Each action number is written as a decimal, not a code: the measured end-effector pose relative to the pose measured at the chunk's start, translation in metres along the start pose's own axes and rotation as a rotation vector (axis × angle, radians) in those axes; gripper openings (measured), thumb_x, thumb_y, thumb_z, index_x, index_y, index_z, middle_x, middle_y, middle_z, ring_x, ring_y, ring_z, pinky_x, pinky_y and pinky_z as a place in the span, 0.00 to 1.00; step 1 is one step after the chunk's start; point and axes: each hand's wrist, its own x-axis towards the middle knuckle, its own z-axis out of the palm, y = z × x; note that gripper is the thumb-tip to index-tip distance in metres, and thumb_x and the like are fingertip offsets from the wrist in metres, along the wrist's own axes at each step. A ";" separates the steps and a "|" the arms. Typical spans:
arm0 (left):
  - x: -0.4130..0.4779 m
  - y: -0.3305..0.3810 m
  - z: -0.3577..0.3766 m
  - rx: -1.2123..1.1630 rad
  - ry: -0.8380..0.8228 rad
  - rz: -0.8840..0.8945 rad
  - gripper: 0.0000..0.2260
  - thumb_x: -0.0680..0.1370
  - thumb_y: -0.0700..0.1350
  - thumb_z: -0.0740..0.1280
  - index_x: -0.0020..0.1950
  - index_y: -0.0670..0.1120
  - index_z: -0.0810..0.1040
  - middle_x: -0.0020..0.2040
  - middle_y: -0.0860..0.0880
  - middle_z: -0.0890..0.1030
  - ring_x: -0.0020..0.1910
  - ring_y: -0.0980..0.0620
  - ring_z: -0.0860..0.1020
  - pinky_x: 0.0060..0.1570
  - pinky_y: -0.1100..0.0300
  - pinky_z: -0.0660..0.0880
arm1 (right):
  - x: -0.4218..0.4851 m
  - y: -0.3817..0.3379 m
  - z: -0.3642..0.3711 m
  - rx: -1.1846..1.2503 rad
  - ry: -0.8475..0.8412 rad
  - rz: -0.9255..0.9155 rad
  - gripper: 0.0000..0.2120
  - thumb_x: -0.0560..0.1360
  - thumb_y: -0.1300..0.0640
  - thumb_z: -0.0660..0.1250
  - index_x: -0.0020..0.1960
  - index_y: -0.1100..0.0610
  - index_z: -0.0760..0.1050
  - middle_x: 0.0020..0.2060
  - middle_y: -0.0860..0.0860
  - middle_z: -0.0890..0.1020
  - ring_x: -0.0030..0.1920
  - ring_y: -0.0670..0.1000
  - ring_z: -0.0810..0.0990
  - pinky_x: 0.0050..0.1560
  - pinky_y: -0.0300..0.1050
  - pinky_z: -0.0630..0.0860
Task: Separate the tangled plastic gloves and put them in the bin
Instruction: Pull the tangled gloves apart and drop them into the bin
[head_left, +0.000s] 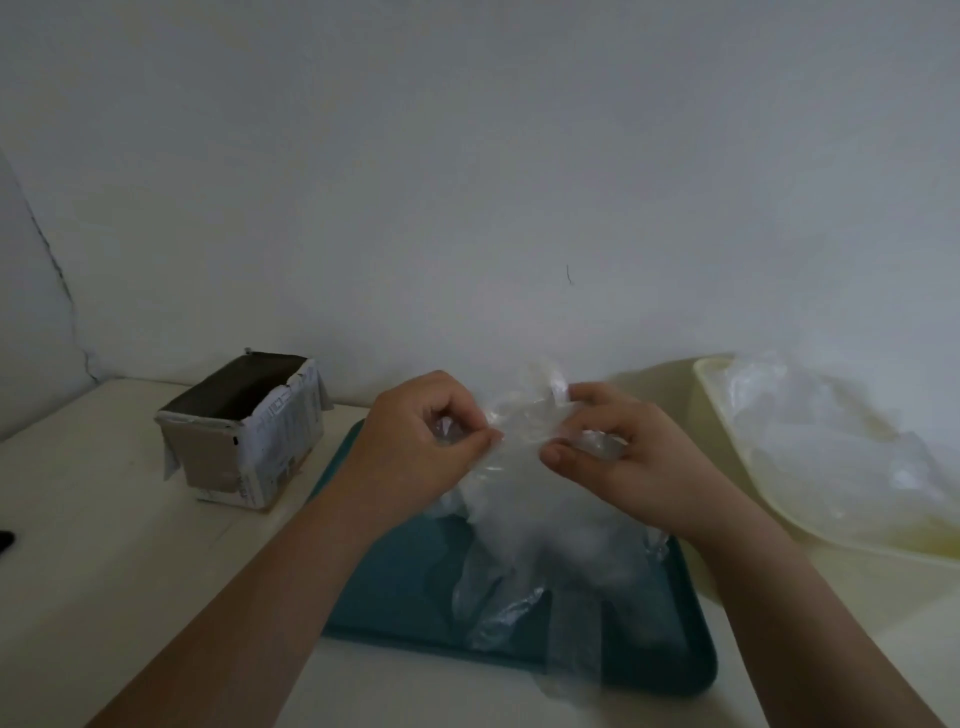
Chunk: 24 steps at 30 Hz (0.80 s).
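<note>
Teasing tangled gloves (511, 525) apart over the tray (384, 587).
I am pinching the film in left grip (415, 447) and right grip (623, 457); tugging hard is risking tearing it.

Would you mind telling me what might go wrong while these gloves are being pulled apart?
Both the left hand and right hand pinch the thin tangled gloves; a hard pull might tear the film. A loose end hangs past the teal tray at its near edge and might slip onto the table.
</note>
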 end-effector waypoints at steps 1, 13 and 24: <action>-0.001 0.004 0.001 -0.070 -0.001 -0.060 0.12 0.72 0.38 0.81 0.46 0.49 0.80 0.40 0.51 0.81 0.39 0.53 0.81 0.42 0.62 0.78 | 0.001 0.003 0.001 0.037 -0.004 -0.012 0.01 0.75 0.54 0.77 0.45 0.51 0.87 0.56 0.45 0.83 0.58 0.43 0.82 0.63 0.52 0.76; -0.006 0.017 0.001 -0.629 -0.322 -0.564 0.29 0.77 0.50 0.76 0.77 0.54 0.72 0.67 0.48 0.82 0.60 0.50 0.84 0.61 0.52 0.81 | -0.002 0.007 0.017 0.439 -0.018 -0.132 0.09 0.77 0.59 0.75 0.51 0.65 0.85 0.46 0.59 0.87 0.48 0.60 0.86 0.54 0.62 0.80; 0.004 -0.003 -0.012 -0.832 -0.205 -0.586 0.16 0.68 0.34 0.75 0.56 0.41 0.86 0.49 0.43 0.86 0.43 0.50 0.83 0.40 0.59 0.83 | -0.001 0.023 0.016 0.475 -0.087 -0.021 0.16 0.74 0.57 0.74 0.37 0.69 0.78 0.31 0.62 0.81 0.33 0.54 0.77 0.38 0.48 0.71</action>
